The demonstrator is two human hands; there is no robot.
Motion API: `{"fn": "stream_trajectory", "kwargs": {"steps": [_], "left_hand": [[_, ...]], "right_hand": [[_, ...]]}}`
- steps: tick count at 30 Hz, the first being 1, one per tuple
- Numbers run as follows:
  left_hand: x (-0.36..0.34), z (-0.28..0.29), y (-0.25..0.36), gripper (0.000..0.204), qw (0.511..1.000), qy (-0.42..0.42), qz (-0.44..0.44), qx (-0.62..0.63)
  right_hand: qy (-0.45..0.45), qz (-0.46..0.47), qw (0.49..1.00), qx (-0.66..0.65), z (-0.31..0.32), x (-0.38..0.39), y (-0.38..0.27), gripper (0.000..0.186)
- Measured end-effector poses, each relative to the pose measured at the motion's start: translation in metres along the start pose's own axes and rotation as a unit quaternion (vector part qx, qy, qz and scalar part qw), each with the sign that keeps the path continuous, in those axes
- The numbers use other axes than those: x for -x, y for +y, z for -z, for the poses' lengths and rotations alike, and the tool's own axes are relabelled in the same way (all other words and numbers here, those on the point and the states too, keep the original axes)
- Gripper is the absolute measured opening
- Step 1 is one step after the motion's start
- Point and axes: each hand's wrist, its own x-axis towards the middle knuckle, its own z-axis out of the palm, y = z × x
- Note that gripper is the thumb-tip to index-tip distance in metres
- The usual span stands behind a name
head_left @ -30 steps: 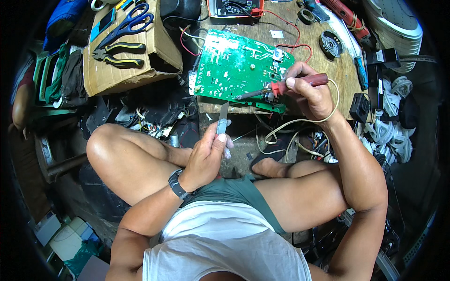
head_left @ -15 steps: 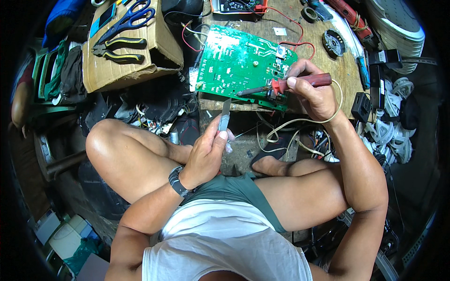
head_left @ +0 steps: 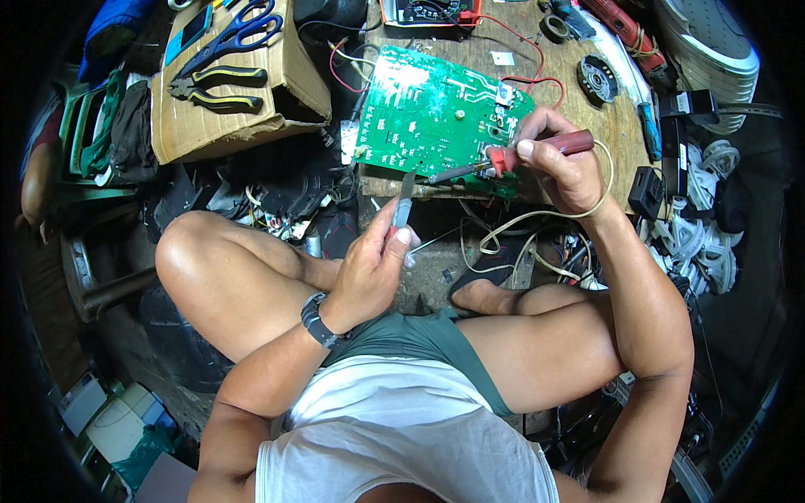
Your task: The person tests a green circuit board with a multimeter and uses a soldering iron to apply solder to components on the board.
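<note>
My right hand (head_left: 560,163) is closed round a soldering iron (head_left: 505,158) with a dark red handle, its pale cord looping down beside my wrist. The iron's shaft points left across the near edge of a green circuit board (head_left: 423,113), which lies on the wooden table. In my left hand (head_left: 376,261) is a small knife (head_left: 406,201) with a grey, wrapped-looking handle, its blade pointing up. The iron's tip is right beside the blade, at the board's front edge; whether they touch I cannot tell. Something pale and crumpled shows by my left fingers.
A cardboard box (head_left: 243,126) at the left carries pliers (head_left: 220,90) and scissors (head_left: 231,46). A multimeter (head_left: 429,12) with red leads sits at the back of the wooden table (head_left: 558,101). Tape, a round black part and a power tool lie right. Loose wires fill the floor below.
The soldering iron's tip has come down slightly, toward the knife blade. My left hand has raised the knife a little. The board looks unmoved apart from a slight shift of the whole view.
</note>
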Motion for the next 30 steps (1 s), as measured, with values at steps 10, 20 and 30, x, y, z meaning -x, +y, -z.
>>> {"fn": "stream_trajectory", "kwargs": {"steps": [10, 20, 30], "left_hand": [[0.0, -0.001, 0.003, 0.044, 1.0, -0.002, -0.015, -0.026], [0.0, -0.007, -0.006, 0.047, 0.994, 0.073, -0.035, -0.069], [0.0, -0.014, -0.019, 0.046, 0.996, 0.042, -0.059, -0.057]], "right_hand": [[0.028, 0.0, 0.999, 0.019, 0.006, -0.001, 0.007, 0.016], [0.022, -0.02, 1.0, 0.01, 0.011, 0.001, 0.003, 0.015], [0.02, -0.016, 1.0, -0.013, 0.009, 0.0, 0.006, 0.016]]}}
